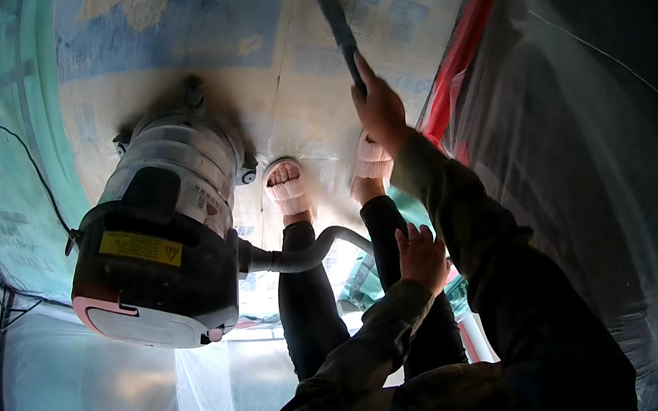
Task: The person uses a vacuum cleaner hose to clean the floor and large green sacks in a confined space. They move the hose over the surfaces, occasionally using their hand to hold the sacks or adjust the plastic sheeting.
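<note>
My right hand (383, 112) is closed round the narrow end of a dark, flat crevice nozzle (333, 15). Its long tip reaches up and left over the sheeted floor. Lower down, my left hand (424, 259) is by my right leg, beside the right forearm, with its fingers slightly apart and nothing visible in them. On the left is a drum vacuum cleaner (163, 213) with a black and white head and a clear, grey-banded drum. From its side a grey ribbed hose (294, 256) runs behind my legs; its far end is hidden.
Film-covered board (298, 79) with blue print lies under my feet in pink slippers (288, 186). Green sheeting (0, 188) and a black cable (18, 137) are on the left. A red strip (473, 26) edges the board; clear plastic film (585, 160) hangs at right.
</note>
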A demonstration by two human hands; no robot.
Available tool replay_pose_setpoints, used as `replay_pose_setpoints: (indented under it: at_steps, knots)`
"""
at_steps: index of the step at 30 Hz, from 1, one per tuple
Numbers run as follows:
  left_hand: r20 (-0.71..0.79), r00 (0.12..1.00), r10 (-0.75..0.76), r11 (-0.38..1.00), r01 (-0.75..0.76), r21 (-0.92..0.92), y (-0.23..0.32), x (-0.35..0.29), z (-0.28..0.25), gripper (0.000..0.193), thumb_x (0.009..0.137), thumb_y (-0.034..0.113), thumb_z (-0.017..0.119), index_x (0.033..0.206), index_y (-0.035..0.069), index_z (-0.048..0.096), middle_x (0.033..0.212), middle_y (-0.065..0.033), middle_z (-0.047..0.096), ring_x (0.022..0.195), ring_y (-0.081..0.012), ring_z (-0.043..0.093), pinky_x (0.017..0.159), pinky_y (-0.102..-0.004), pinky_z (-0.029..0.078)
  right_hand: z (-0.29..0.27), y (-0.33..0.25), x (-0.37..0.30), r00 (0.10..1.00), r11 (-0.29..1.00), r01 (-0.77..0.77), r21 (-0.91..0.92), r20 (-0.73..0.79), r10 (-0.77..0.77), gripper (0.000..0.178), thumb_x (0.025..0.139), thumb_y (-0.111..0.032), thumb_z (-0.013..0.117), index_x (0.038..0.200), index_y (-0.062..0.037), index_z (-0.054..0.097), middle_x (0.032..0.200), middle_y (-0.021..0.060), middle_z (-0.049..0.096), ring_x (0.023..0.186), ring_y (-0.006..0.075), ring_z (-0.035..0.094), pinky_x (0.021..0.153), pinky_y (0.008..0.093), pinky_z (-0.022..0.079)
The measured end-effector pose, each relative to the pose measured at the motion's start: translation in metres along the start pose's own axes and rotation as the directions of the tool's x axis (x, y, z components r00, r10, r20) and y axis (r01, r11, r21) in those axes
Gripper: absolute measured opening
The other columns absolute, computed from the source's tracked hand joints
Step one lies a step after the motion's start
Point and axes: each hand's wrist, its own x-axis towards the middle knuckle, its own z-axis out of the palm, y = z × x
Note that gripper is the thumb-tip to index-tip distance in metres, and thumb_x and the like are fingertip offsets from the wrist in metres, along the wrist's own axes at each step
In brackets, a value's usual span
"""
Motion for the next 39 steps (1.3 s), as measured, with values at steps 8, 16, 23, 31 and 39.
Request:
replay_pose_setpoints:
  at_steps: [8, 16, 23, 31, 39]
  knots:
    - [0.014, 1.000, 0.002, 0.998, -0.001, -0.058, -0.003, -0.003, -0.013, 0.064, 0.086, 0.036, 0.065, 0.141, 0.008, 0.050, 0.139, -0.0240, 0.050, 0.135, -0.0457, 0.041, 0.113, -0.0651, 0.024, 0.003, -0.041, 0.078, 0.962, 0.983, 0.176, 0.054, -0.222, -0.160, 0.067, 0.095, -0.022, 0.058, 0.155, -0.0144, 0.031, 0.089, 0.0247, 0.065, 0.078, 0.0423, 0.064, 0.070, 0.0525, 0.052]
    - [-0.015, 0.999, 0.051, 0.959, -0.053, -0.278, -0.008, -0.002, 0.027, 0.069, 0.095, 0.042, 0.050, 0.154, 0.009, 0.033, 0.154, -0.0278, 0.035, 0.141, -0.0492, 0.032, 0.115, -0.0669, 0.017, 0.032, -0.065, 0.039, 0.977, 0.970, 0.152, -0.192, -0.117, -0.176, 0.068, 0.094, -0.023, 0.058, 0.156, -0.0255, 0.031, 0.086, 0.0210, 0.062, 0.076, 0.0403, 0.064, 0.068, 0.0517, 0.053]
    - [-0.065, 0.998, -0.025, 0.622, -0.036, -0.782, -0.011, 0.002, 0.025, 0.068, 0.096, 0.045, 0.048, 0.153, 0.010, 0.036, 0.155, -0.0213, 0.037, 0.143, -0.0451, 0.031, 0.116, -0.0660, 0.015, 0.020, -0.075, 0.084, 0.974, 0.991, 0.123, -0.046, -0.185, -0.129, 0.067, 0.094, -0.023, 0.060, 0.155, -0.0186, 0.032, 0.090, 0.0239, 0.065, 0.077, 0.0412, 0.065, 0.067, 0.0533, 0.052]
    - [-0.066, 0.994, -0.084, 0.232, -0.045, -0.972, -0.011, -0.005, 0.046, 0.068, 0.097, 0.048, 0.045, 0.153, 0.012, 0.035, 0.157, -0.0184, 0.034, 0.145, -0.0426, 0.028, 0.116, -0.0664, 0.013, 0.057, -0.051, -0.036, 0.984, 0.981, 0.149, -0.125, 0.114, -0.135, 0.070, 0.093, -0.022, 0.059, 0.156, -0.0241, 0.029, 0.084, 0.0209, 0.061, 0.073, 0.0396, 0.064, 0.064, 0.0530, 0.052]
    - [-0.074, 0.997, -0.033, 0.249, -0.063, -0.966, -0.012, -0.006, 0.047, 0.068, 0.097, 0.050, 0.043, 0.154, 0.013, 0.034, 0.159, -0.0155, 0.032, 0.147, -0.0401, 0.024, 0.116, -0.0668, 0.012, 0.005, -0.091, 0.126, 0.905, 0.954, 0.249, -0.170, -0.310, -0.291, 0.065, 0.094, -0.026, 0.059, 0.154, -0.0187, 0.034, 0.093, 0.0229, 0.067, 0.080, 0.0429, 0.065, 0.069, 0.0527, 0.053]
